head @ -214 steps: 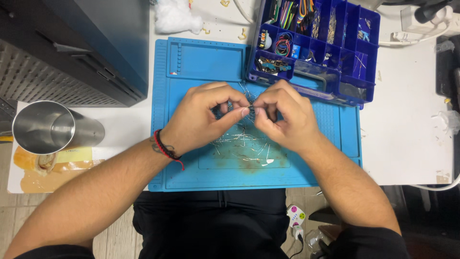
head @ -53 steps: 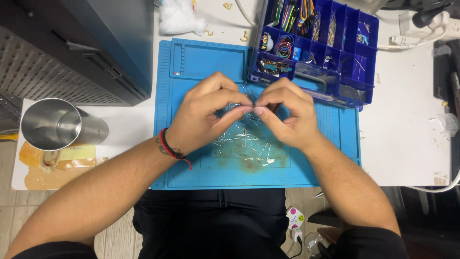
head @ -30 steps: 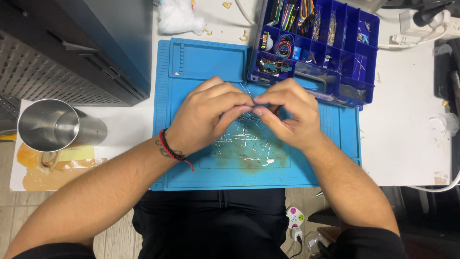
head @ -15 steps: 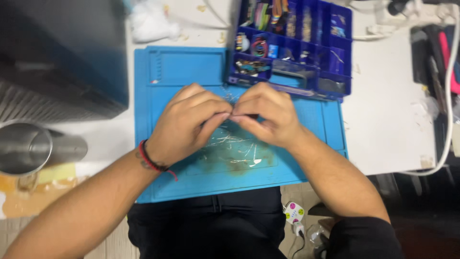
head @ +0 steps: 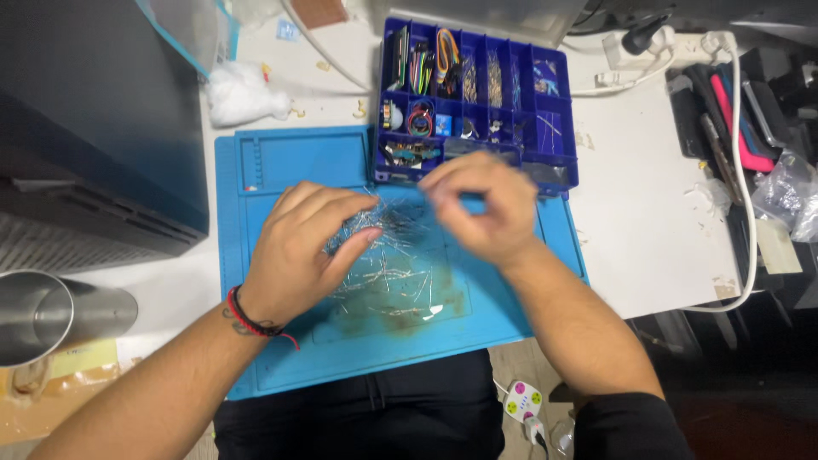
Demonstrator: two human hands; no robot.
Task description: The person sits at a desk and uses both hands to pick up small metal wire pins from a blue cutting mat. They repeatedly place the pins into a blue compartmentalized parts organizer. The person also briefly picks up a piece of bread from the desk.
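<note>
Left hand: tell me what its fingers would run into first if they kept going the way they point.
The left hand points up and right, fingertips already at the heap of thin metal leads. Beyond that, probably the blurred right hand, though its height is unclear.

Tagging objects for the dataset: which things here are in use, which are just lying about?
In use: left hand, right hand, clear bag of thin metal pins, blue mat.
Lying about: compartment box, steel cup, white wad, power strip.
</note>
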